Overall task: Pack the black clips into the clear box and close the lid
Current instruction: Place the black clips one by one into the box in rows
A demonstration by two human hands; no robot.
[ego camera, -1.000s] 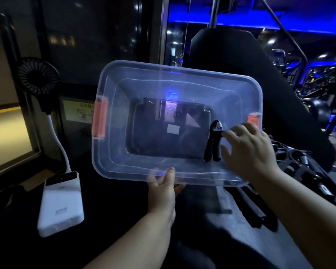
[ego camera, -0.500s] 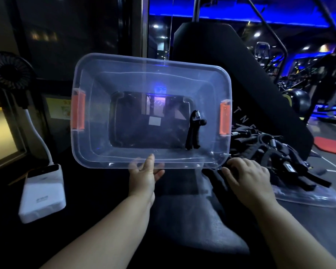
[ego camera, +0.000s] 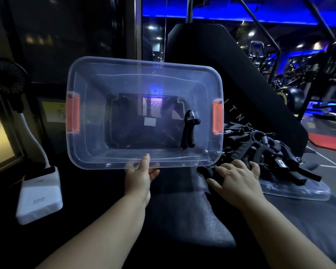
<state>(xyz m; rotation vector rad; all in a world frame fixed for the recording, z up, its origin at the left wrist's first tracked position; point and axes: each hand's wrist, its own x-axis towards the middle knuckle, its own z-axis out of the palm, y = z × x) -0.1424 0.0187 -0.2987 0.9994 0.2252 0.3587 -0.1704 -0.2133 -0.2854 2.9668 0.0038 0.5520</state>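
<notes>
looking into a clear box [ego camera: 144,74]: see-through plastic, rectangular with rounded corners, tipped up so the open mouth faces the camera, lid off. fitted at each short end with an orange latch [ego camera: 73,115]. inside, against the right part of the bottom panel, one black clip [ego camera: 188,133], handles pointing down, metal spring coil at the top. to the right of the box, heaped on the clear lid [ego camera: 299,192], a pile of black clips [ego camera: 270,150], same shape, springs glinting.

gripped at the middle of the near rim by the left hand [ego camera: 140,177]: thumb over the edge on the inside, fingers showing through the plastic behind. just beside the box's lower right corner, the right hand [ego camera: 238,179], palm down, fingers spread and fairly straight, tips touching the near edge of the pile.

counting: one box, one lid, two latches, one clip inside, too many tangled in the pile to count, two hands. off to the left, one white power bank [ego camera: 39,195] and one small black fan [ego camera: 6,76].
</notes>
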